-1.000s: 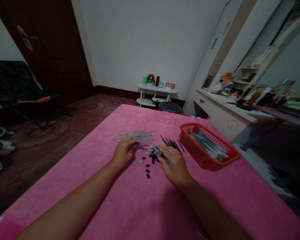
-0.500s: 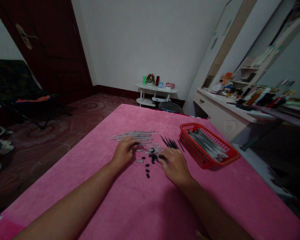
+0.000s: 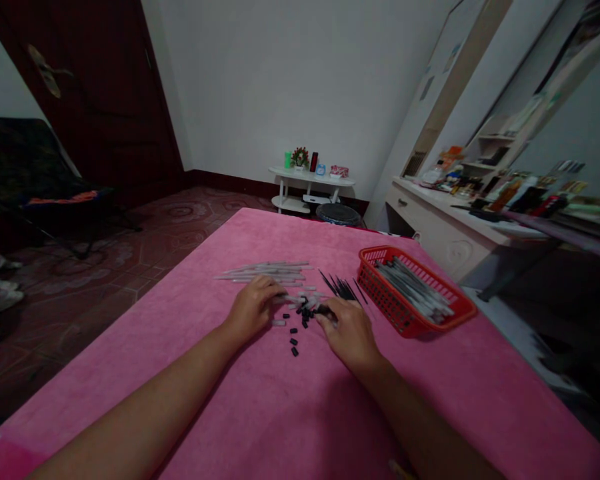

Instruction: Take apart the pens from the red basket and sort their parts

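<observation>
My left hand (image 3: 253,308) is closed, thumb and fingers pinched together beside a small pile of short pale tube pieces (image 3: 310,293). Whatever lies between its fingertips is too small to name. Across the pile, my right hand (image 3: 350,330) is also closed, its fingertips next to short black pieces (image 3: 306,313). Something dark shows at those fingertips, but its kind is unclear. Several more black pieces (image 3: 293,341) trail toward me on the pink cloth (image 3: 260,400). Long pale pen-like sticks (image 3: 265,272) lie beyond my left hand. Thin black pointed rods (image 3: 343,288) lie beyond my right.
A red plastic basket (image 3: 397,313) with many grey sticks (image 3: 415,287) stands on the cloth at the right. Further right is a white dresser (image 3: 445,230) crowded with bottles. A small white shelf table (image 3: 310,176) is by the far wall, and a folding chair (image 3: 35,173) stands left.
My left hand has shifted slightly to the right, its fingertips nearer the pile. The fingertips of my right hand have risen slightly from the black pieces. The view has shifted a little.
</observation>
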Action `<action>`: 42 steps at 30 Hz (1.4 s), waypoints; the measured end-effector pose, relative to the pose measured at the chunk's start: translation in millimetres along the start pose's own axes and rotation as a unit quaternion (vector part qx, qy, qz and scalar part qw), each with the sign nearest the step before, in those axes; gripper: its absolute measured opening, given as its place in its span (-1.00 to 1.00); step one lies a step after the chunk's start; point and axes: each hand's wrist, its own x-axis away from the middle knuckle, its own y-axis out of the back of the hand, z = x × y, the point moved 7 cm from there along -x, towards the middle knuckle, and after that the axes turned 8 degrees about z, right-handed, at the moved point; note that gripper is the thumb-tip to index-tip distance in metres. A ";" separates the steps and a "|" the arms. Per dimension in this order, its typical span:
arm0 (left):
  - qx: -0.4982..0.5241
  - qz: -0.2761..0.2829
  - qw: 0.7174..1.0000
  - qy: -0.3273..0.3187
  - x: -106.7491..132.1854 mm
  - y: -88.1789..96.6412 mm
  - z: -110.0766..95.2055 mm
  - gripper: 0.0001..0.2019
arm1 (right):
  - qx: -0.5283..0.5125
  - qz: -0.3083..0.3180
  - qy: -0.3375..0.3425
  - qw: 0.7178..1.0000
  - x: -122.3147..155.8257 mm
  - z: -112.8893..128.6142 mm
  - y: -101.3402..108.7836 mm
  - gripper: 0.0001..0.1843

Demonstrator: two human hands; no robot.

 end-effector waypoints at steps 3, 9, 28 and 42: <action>-0.003 0.009 1.000 -0.013 0.5 -1.6 -6.3 -0.81 | -0.007 -0.010 -0.004 1.000 -0.6 0.4 2.2 -0.98; 0.079 -0.011 0.997 0.004 -0.1 -2.4 -6.0 -0.80 | -0.013 -0.011 -0.003 1.000 -0.1 1.2 2.6 -0.95; -0.023 -0.011 0.997 -0.072 4.1 0.9 -19.7 -0.74 | -0.037 -0.015 0.009 0.999 -0.6 1.2 5.0 -0.94; -0.077 0.049 0.993 -0.073 1.9 -8.6 -31.9 -0.74 | -0.032 -0.018 0.042 0.998 -0.8 5.3 3.9 -0.92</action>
